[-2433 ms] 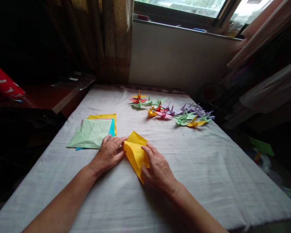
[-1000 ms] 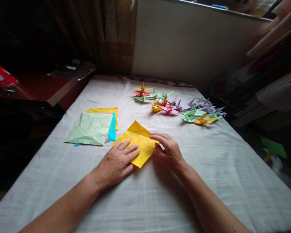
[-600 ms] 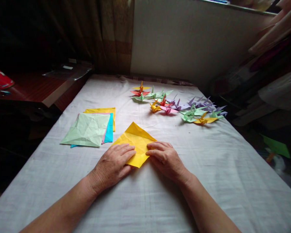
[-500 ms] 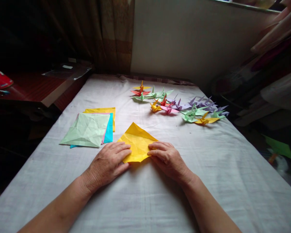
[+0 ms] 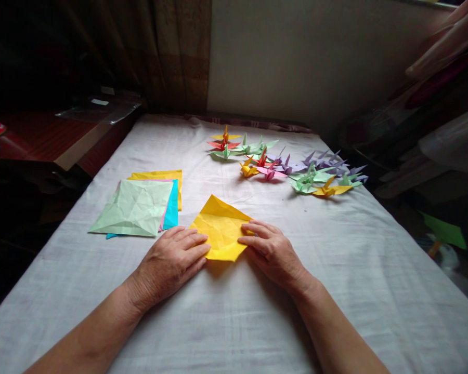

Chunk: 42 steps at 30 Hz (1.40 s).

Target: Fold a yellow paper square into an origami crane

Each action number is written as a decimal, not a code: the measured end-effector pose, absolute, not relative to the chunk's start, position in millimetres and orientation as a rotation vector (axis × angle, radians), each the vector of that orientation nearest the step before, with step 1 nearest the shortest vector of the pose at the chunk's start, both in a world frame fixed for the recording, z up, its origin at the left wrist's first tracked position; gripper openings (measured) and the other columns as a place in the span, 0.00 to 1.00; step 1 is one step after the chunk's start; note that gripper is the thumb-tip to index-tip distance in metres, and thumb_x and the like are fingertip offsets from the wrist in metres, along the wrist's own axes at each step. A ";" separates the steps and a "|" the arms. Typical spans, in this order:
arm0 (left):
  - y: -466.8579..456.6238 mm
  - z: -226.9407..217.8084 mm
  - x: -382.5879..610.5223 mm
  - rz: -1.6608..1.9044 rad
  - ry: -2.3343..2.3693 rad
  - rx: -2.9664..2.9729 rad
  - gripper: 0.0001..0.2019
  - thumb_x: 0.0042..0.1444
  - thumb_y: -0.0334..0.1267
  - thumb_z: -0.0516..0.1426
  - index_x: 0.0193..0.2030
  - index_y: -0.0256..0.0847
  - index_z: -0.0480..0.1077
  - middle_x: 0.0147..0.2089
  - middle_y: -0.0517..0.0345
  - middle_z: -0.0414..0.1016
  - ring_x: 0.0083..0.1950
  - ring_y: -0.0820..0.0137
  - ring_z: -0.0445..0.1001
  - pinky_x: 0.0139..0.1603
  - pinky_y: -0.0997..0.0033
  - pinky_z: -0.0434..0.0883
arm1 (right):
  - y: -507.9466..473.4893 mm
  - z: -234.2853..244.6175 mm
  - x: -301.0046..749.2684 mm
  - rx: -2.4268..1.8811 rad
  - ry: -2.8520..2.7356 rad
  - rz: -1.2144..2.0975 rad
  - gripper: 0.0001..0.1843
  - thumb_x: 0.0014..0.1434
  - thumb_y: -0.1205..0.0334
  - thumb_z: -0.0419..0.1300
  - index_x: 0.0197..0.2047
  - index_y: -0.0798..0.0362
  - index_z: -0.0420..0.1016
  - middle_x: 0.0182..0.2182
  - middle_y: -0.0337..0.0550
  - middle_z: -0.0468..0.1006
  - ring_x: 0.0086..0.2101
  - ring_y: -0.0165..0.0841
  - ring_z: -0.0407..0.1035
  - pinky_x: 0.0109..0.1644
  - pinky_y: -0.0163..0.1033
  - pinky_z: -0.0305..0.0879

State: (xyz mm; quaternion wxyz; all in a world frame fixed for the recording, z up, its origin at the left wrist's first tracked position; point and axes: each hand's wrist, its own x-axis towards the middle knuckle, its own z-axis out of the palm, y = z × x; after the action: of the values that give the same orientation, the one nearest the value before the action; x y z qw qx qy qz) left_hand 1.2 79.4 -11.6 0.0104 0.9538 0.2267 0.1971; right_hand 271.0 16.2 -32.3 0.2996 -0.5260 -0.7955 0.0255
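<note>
Two hands share one yellow sheet (image 5: 223,228) in the head view: the left hand (image 5: 167,265) grasps its left side and the right hand (image 5: 273,254) its right, fingers on top, thumbs largely hidden. The sheet lies creased at the middle of the cloth-covered desk (image 5: 226,327), its near edge apparently raised. Uneven pulling could skew it or tear it along a crease; a loosened grip could let it slip. The left hand sits just beside the stacked sheets (image 5: 136,205), so a sideways sweep might scatter them. The folded birds (image 5: 308,179), far right, seem safely apart.
</note>
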 end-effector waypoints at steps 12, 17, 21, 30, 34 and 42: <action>80.2 -7.6 -1.6 0.576 0.731 2.948 0.12 0.62 0.33 0.52 0.49 0.42 0.74 0.52 0.54 0.80 0.52 0.61 0.76 0.55 0.56 0.67 | 13.4 -22.6 269.2 -1.360 -2.158 0.179 0.12 0.60 0.67 0.59 0.45 0.46 0.78 0.48 0.44 0.81 0.51 0.37 0.73 0.57 0.48 0.66; 77.0 -17.4 5.5 0.493 0.796 2.946 0.21 0.59 0.33 0.55 0.60 0.44 0.69 0.60 0.54 0.75 0.62 0.55 0.69 0.62 0.51 0.61 | 15.5 -29.7 260.4 -1.459 -2.209 0.157 0.25 0.54 0.68 0.62 0.56 0.47 0.75 0.59 0.50 0.73 0.60 0.46 0.62 0.62 0.57 0.59; 77.8 -21.2 6.4 0.502 0.817 2.913 0.18 0.61 0.32 0.53 0.57 0.46 0.71 0.58 0.56 0.76 0.59 0.58 0.71 0.62 0.52 0.60 | 18.4 -34.5 257.2 -1.536 -2.203 0.114 0.23 0.54 0.69 0.62 0.53 0.45 0.78 0.58 0.50 0.73 0.59 0.47 0.63 0.59 0.55 0.61; 78.2 -13.2 4.8 0.605 0.776 2.940 0.14 0.63 0.32 0.52 0.51 0.44 0.74 0.50 0.54 0.79 0.50 0.61 0.73 0.53 0.57 0.65 | 17.6 -34.2 265.0 -1.510 -2.216 0.102 0.20 0.56 0.68 0.62 0.52 0.45 0.77 0.57 0.49 0.74 0.59 0.47 0.64 0.58 0.54 0.62; 75.0 -8.6 11.2 0.617 0.834 3.041 0.11 0.62 0.32 0.53 0.45 0.42 0.75 0.40 0.54 0.78 0.40 0.62 0.72 0.44 0.60 0.66 | 13.0 -23.8 262.3 -1.393 -2.194 0.049 0.25 0.55 0.65 0.63 0.57 0.51 0.72 0.57 0.53 0.74 0.58 0.46 0.65 0.59 0.54 0.62; 69.3 -7.1 15.4 0.616 0.786 3.053 0.06 0.61 0.34 0.56 0.41 0.41 0.75 0.35 0.55 0.76 0.37 0.62 0.71 0.42 0.60 0.65 | 12.4 -12.9 261.7 -1.195 -2.263 0.107 0.07 0.63 0.65 0.58 0.42 0.48 0.78 0.45 0.44 0.82 0.44 0.35 0.75 0.49 0.42 0.66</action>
State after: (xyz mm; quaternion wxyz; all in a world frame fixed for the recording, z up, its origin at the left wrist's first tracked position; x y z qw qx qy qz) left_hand 15.4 69.3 -7.1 -0.0352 0.9499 0.2445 0.1916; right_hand 261.7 12.4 -12.9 0.2863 -0.4470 -0.8466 0.0400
